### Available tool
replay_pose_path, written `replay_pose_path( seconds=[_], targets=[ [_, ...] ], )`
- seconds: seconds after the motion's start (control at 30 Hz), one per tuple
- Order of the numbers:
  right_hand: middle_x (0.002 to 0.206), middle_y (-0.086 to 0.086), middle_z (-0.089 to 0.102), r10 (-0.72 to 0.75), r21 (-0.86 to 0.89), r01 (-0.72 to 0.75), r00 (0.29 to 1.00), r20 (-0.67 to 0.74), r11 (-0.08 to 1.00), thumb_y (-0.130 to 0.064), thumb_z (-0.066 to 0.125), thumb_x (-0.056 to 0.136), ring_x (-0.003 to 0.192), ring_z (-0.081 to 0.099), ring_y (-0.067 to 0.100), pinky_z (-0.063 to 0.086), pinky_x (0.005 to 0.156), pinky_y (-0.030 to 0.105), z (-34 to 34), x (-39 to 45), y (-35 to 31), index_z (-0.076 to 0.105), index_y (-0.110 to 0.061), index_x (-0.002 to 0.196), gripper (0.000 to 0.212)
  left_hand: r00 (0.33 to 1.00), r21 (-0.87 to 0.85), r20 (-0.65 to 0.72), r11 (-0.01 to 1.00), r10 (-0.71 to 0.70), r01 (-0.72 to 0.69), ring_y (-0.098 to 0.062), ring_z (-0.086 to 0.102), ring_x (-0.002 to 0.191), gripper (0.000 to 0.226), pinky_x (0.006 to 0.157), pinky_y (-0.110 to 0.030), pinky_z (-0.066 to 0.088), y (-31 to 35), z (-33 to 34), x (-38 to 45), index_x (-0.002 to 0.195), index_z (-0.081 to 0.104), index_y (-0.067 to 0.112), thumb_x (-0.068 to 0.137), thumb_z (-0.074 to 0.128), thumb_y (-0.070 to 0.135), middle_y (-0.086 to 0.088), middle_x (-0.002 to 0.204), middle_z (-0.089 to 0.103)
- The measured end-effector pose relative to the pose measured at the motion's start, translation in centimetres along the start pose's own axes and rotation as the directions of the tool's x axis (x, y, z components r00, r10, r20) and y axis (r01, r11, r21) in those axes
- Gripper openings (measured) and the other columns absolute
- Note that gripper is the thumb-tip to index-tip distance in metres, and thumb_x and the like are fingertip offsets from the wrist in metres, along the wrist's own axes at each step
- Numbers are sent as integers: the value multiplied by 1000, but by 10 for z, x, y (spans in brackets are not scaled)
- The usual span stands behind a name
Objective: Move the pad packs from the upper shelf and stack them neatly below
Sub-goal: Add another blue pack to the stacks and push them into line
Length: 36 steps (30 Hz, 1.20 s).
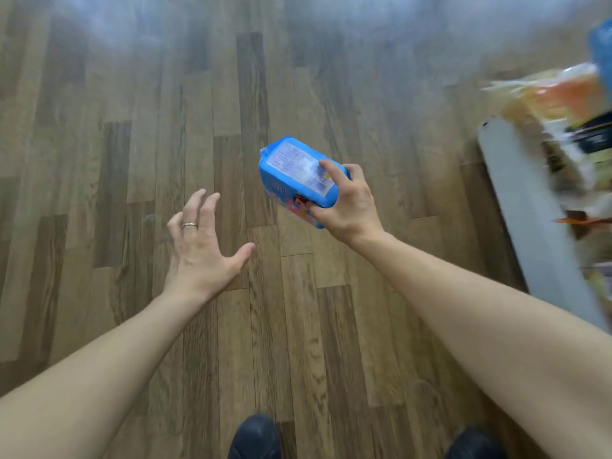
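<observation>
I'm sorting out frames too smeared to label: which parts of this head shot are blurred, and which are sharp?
Head view: the shelf goods at the right edge are heavily motion-smeared, and the far wood floor at the top is hazy with pale glare. The blue pad pack gripped by the right hand is fairly sharp, though its print is unreadable. The open left hand is clear too.

Wood-plank floor [132,160], pale glare along its far edge; grey shelf [530,210] with blurred goods at floor's right.
</observation>
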State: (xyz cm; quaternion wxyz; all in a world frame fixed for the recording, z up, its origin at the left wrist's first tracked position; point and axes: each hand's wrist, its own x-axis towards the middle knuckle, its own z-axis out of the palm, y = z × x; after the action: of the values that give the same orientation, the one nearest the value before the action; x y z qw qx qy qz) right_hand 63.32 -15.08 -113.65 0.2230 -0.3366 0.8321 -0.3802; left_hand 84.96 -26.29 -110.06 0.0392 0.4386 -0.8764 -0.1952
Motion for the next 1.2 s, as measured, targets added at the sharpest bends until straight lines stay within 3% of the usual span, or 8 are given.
replay_pose_path(
  seconds=[0.27,0.4,0.53,0.63,0.83,0.93,1.07,1.2],
  targets=[
    [114,2,57,-4,187,2,1000,10,982,-41,80,61,103,58,5,44,86,11,-248,-122,-160,65,-21,126,70,971,-510,50,842,234,-176,-17,29,145,95,110,-57,36,155,-182,-29,151,23,31,72,64,63,11,158,23],
    [119,-5,61,13,249,3,998,-61,968,-23,94,62,112,61,2,51,89,20,-403,-186,-266,65,-36,123,69,900,-770,43,588,434,-247,-2,49,131,86,99,-28,50,278,-321,-49,145,28,54,71,68,71,23,148,44],
    [120,-22,66,37,344,15,989,-146,939,-18,93,67,112,64,-3,54,85,17,-544,-258,-374,59,-33,130,73,771,-844,-27,399,636,-359,4,65,105,77,87,-10,49,394,-456,-92,137,43,54,69,71,30,21,125,65],
    [121,-20,69,58,398,53,964,-261,916,-13,90,71,110,69,9,57,88,26,-618,-318,-447,46,-29,140,83,703,-867,-144,253,697,-429,9,65,93,68,80,-4,47,460,-542,-137,131,54,43,65,67,39,20,114,70],
    [132,-12,64,148,405,135,791,-594,905,-55,88,63,115,66,13,51,102,49,-690,-440,-543,37,-54,142,94,563,-931,-249,-34,788,-363,1,64,95,62,80,-12,51,559,-638,-222,134,52,22,74,62,36,15,113,69],
    [124,-17,66,226,413,128,674,-703,902,-69,84,57,113,65,9,51,99,41,-702,-509,-566,30,-43,150,111,453,-945,-258,-124,853,-304,-2,62,93,57,77,-16,52,595,-660,-276,134,45,1,84,61,24,13,109,67],
    [128,-25,62,304,393,74,511,-804,917,-71,80,60,119,61,3,56,93,36,-707,-609,-578,20,-41,154,116,321,-952,-260,-186,911,-242,-8,64,91,47,71,-23,55,631,-668,-355,130,48,20,86,58,36,11,105,66],
    [127,-6,67,330,357,-1,382,-863,934,-57,72,79,118,63,18,54,96,51,-691,-702,-575,45,-30,146,77,222,-977,-194,-167,956,-136,-11,65,93,49,72,-25,55,643,-645,-442,137,44,12,93,56,32,2,109,64]
  ],
)
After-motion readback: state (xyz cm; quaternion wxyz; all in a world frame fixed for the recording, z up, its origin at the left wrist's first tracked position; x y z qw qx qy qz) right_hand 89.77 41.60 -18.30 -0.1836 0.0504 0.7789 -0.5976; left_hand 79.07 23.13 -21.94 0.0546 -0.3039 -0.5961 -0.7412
